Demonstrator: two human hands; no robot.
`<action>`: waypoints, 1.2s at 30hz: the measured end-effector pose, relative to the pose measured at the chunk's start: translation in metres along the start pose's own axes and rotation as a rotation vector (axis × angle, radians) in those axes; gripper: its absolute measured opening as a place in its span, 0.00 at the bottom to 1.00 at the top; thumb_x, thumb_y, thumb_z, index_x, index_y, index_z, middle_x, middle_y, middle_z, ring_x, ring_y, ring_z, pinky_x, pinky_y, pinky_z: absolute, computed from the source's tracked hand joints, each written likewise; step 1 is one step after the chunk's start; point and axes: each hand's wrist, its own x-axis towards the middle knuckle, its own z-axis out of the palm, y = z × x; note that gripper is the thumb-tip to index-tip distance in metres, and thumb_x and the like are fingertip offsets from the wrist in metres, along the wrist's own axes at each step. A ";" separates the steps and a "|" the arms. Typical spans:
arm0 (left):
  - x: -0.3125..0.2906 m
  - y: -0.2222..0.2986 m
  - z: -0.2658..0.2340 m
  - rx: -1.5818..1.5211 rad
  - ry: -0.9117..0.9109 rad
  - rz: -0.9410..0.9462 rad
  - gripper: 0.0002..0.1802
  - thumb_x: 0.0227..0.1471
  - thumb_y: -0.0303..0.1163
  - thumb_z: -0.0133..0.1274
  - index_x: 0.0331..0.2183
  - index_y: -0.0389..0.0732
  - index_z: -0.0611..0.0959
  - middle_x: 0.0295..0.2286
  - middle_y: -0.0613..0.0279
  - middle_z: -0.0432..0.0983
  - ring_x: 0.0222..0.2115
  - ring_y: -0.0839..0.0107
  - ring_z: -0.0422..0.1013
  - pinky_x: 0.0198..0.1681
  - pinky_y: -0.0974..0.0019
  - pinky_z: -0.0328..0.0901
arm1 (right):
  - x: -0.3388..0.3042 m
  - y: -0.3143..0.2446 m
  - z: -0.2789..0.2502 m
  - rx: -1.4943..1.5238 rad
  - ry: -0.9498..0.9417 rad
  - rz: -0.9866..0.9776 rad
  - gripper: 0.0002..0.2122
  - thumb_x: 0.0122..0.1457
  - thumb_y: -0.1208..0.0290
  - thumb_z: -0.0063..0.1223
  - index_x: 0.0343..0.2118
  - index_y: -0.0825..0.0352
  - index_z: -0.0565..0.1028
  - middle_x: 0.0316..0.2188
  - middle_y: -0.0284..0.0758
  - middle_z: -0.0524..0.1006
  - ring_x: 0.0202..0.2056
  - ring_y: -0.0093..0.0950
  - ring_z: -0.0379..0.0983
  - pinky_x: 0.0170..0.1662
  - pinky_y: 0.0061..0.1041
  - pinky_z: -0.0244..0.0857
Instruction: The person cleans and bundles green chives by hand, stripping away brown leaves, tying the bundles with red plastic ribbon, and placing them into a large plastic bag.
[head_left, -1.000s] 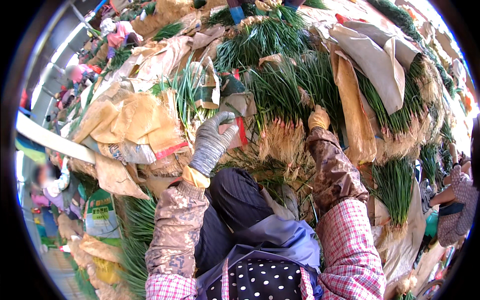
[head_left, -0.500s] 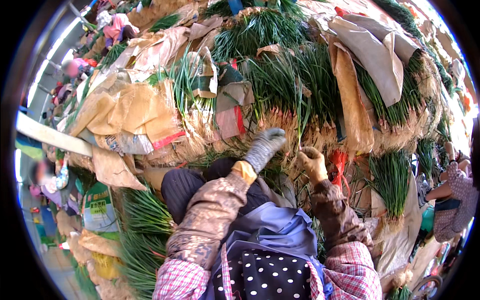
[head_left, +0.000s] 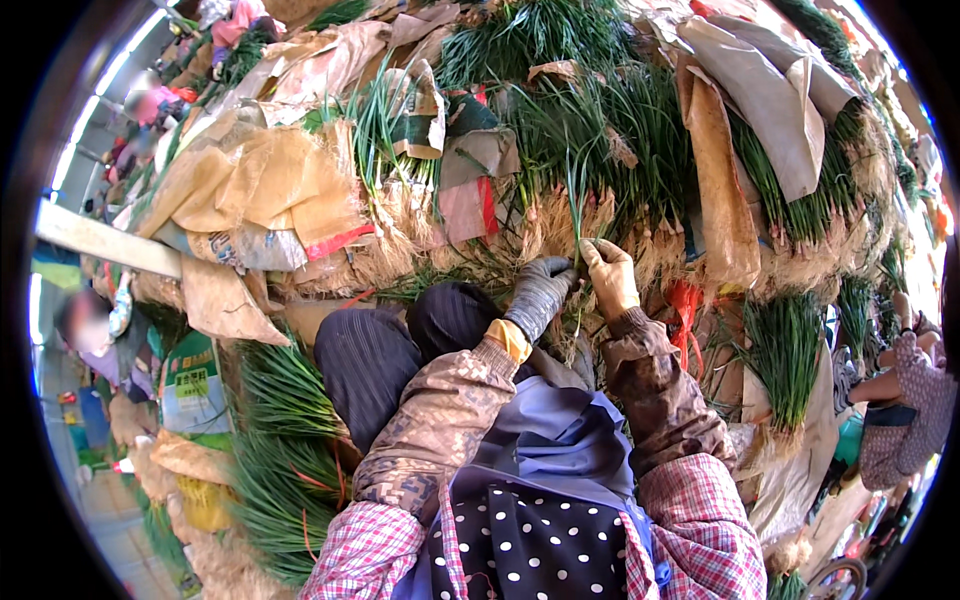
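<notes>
Gloved hands draw closer beneath a green onion stalk point(head_left: 577, 212) pointing toward twelve o'clock.
The right hand point(head_left: 612, 277), risen since earlier, pinches it; the left hand point(head_left: 538, 295) curls at nine o'clock, grip unclear.

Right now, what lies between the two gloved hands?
In the head view, a slender green stalk lies between the left hand and the right hand, near their fingertips.

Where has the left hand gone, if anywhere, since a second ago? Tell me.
Yes, it moved rightward: the left hand, then left of the red strip, is now right of it and farther below it.
</notes>
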 end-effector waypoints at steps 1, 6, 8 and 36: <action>-0.006 0.009 -0.004 -0.069 0.031 -0.053 0.07 0.47 0.30 0.52 0.26 0.36 0.77 0.14 0.66 0.69 0.12 0.80 0.64 0.12 0.76 0.57 | -0.002 0.007 0.002 -0.027 -0.027 0.006 0.12 0.53 0.67 0.50 0.34 0.72 0.74 0.25 0.32 0.76 0.28 0.18 0.67 0.34 0.17 0.61; -0.009 0.007 -0.023 -0.316 0.050 -0.240 0.06 0.47 0.29 0.50 0.26 0.37 0.76 0.17 0.66 0.72 0.12 0.80 0.65 0.13 0.75 0.60 | -0.021 0.034 -0.019 -0.017 0.017 0.331 0.09 0.56 0.71 0.44 0.34 0.71 0.73 0.23 0.33 0.74 0.24 0.18 0.69 0.27 0.16 0.63; -0.011 0.003 -0.026 -0.359 -0.002 -0.279 0.06 0.48 0.30 0.50 0.26 0.37 0.75 0.17 0.65 0.72 0.14 0.79 0.67 0.13 0.76 0.60 | -0.030 0.027 -0.018 -0.029 -0.144 0.213 0.13 0.57 0.70 0.42 0.44 0.69 0.68 0.21 0.32 0.73 0.21 0.16 0.67 0.24 0.15 0.61; -0.006 0.009 -0.030 -0.136 0.017 -0.471 0.07 0.44 0.30 0.54 0.29 0.40 0.77 0.12 0.67 0.67 0.08 0.79 0.58 0.09 0.75 0.53 | -0.023 0.183 -0.046 -0.473 -0.215 0.206 0.13 0.49 0.62 0.54 0.31 0.69 0.74 0.22 0.37 0.75 0.23 0.23 0.71 0.28 0.21 0.64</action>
